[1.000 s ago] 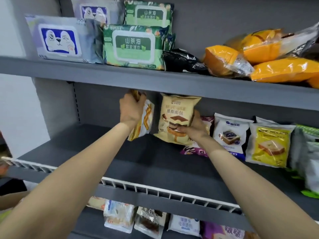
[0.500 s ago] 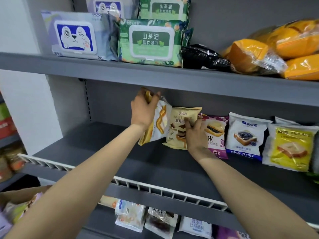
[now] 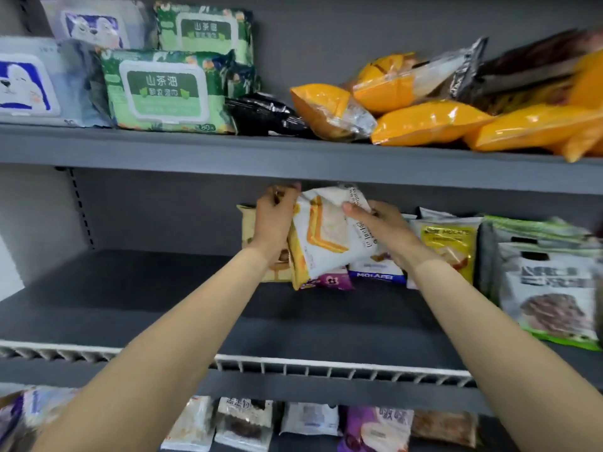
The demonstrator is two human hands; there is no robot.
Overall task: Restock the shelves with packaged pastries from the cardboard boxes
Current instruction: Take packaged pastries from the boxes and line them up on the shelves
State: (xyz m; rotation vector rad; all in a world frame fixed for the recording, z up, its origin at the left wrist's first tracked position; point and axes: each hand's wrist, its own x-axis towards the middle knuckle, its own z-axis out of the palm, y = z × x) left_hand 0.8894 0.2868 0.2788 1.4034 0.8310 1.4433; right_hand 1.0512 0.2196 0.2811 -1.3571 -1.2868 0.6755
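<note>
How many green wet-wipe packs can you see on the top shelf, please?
2: one green pack at the front, another behind it and higher. More may be hidden behind them.

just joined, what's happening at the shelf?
A person is restocking the middle shelf. Both hands are on one white pastry pack with an orange sandwich print: the left hand grips its upper left edge, the right hand holds its right side. The pack is raised and tilted in front of the row of packs standing at the back, among them a beige pack behind the left hand and a yellow pack to the right. It is not yet set down.
</note>
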